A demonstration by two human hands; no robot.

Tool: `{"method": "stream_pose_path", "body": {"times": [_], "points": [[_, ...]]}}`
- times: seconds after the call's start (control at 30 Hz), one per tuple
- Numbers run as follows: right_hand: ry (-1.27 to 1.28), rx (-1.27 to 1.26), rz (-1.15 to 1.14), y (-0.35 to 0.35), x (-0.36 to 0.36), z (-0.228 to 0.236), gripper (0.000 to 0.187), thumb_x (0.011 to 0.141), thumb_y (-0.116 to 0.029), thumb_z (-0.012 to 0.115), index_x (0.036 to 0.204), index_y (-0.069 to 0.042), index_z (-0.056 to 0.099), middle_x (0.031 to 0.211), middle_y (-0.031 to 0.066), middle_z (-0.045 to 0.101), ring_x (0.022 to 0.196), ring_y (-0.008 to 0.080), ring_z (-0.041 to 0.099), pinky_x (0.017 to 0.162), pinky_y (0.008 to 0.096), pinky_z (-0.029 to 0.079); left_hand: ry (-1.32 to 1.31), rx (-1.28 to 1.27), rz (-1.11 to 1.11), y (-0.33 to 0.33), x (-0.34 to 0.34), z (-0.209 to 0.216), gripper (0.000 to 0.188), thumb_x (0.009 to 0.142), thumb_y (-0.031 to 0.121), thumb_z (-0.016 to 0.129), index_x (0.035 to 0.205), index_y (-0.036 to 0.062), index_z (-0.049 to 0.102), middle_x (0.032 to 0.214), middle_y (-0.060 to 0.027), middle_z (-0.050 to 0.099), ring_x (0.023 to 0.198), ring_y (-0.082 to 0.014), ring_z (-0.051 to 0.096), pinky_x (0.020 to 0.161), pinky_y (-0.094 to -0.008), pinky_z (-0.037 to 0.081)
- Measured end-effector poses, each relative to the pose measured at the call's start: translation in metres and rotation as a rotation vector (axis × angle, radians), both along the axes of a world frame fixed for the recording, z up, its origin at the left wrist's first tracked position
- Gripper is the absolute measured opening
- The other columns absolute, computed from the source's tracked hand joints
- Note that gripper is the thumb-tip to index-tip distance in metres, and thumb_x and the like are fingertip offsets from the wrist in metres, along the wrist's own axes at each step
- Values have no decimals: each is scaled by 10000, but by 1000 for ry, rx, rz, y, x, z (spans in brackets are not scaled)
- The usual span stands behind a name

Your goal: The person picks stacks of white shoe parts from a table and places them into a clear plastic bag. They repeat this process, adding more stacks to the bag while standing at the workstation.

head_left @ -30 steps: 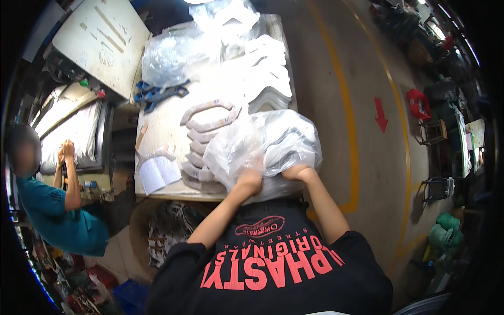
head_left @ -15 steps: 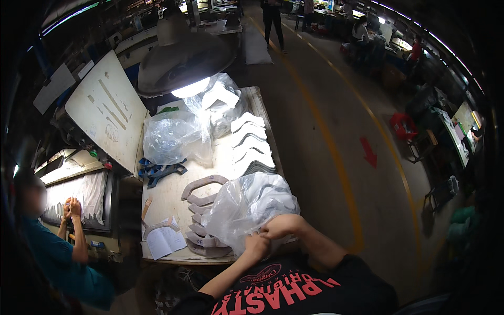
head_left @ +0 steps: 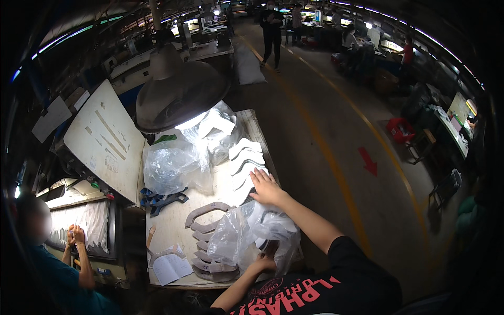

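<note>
White, wavy-edged stacked pieces (head_left: 245, 157) lie right on the pale table (head_left: 173, 224), the person's right hand (head_left: 266, 190) spread flat over them; nearer, the left hand (head_left: 266, 262) is at a crumpled clear plastic bag (head_left: 226, 244), its fingers too shadowed to tell their grip.

My shirt (head_left: 346, 283) is black, printed with salmon-red lettering. The stacked curved pieces (head_left: 244, 167) at my right grip (head_left: 266, 188) are white; the plastic bag (head_left: 223, 247) at my left grip (head_left: 266, 261) is clear, milky in its folds. On my off-white table (head_left: 176, 223), the left templates (head_left: 206, 228) are greyish brown with dark markings, the straps (head_left: 173, 198) blue. Right: dark grey floor (head_left: 388, 210), yellow lines (head_left: 341, 181), red arrow (head_left: 368, 161).
</note>
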State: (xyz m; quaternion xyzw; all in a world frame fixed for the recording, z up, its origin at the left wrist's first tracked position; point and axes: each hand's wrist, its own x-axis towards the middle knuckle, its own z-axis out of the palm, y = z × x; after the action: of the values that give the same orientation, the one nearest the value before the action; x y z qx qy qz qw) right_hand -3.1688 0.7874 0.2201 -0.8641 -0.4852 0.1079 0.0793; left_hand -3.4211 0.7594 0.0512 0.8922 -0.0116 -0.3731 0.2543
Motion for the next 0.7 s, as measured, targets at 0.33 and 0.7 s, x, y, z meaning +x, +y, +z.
{"method": "stream_pose_path", "body": {"times": [0.33,0.7], "points": [[-90,29,-78,20,14,-12,963,773,-197,836,1579,16,355,1480,230,442,1422,373,394,1194,568,341,-28,-160,160,10,15,-1,978,833,306,640,1687,96,211,1768,-212,36,1636,-379,32,1289,-520,153],[-60,9,-105,44,34,-14,1137,622,-156,895,1566,7,283,1474,257,396,1442,412,344,1232,672,247,86,-91,100,8,21,-2,979,822,313,651,1678,82,236,1753,-227,126,1630,-383,92,1294,-501,172]]}}
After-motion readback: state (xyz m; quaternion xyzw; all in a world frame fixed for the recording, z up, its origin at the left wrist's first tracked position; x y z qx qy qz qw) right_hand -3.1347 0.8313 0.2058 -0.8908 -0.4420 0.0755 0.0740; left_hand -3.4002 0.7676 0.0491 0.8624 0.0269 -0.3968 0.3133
